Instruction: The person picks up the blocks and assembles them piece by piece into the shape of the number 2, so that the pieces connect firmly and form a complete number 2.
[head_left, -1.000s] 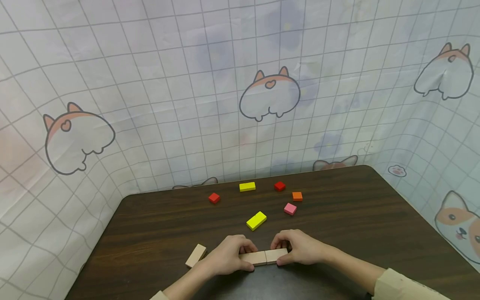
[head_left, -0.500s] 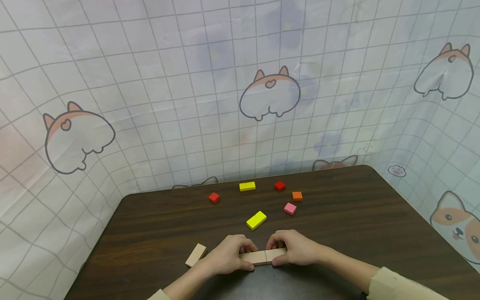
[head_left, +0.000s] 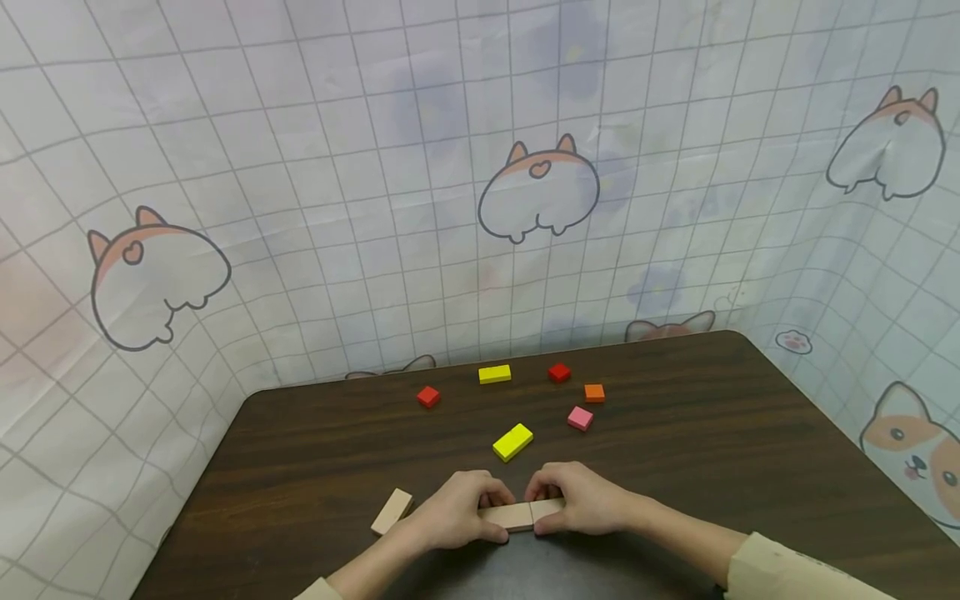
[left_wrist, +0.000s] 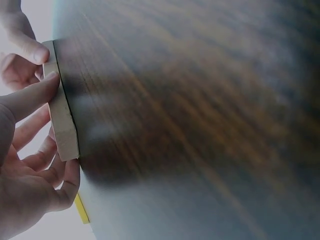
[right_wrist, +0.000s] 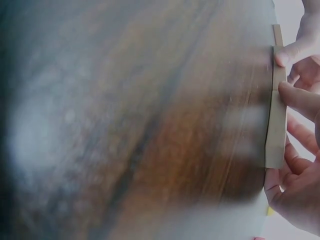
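Two plain wooden blocks lie end to end near the front of the dark table, their ends meeting at a thin seam. My left hand [head_left: 457, 510] pinches the left wooden block [head_left: 510, 517] between thumb at the near side and fingers at the far side. On the right wooden block [head_left: 548, 509], my right hand [head_left: 588, 500] has its thumb and fingers close to the seam. In the left wrist view the left block [left_wrist: 64, 127] rests flat on the tabletop. The right wrist view shows the right block [right_wrist: 276, 130] under the right thumb. Fingers partly hide both blocks.
A third wooden block [head_left: 392, 512] lies beside the left forearm. Farther back sit two yellow blocks, the nearer yellow block [head_left: 513, 442] just beyond the hands, with a pink block [head_left: 580, 418], an orange block [head_left: 594, 392] and two red ones. A patterned cloth [head_left: 420, 250] hangs behind the table.
My right hand has slid left along its block, its fingers now at the seam. The left hand and both blocks have stayed in place.
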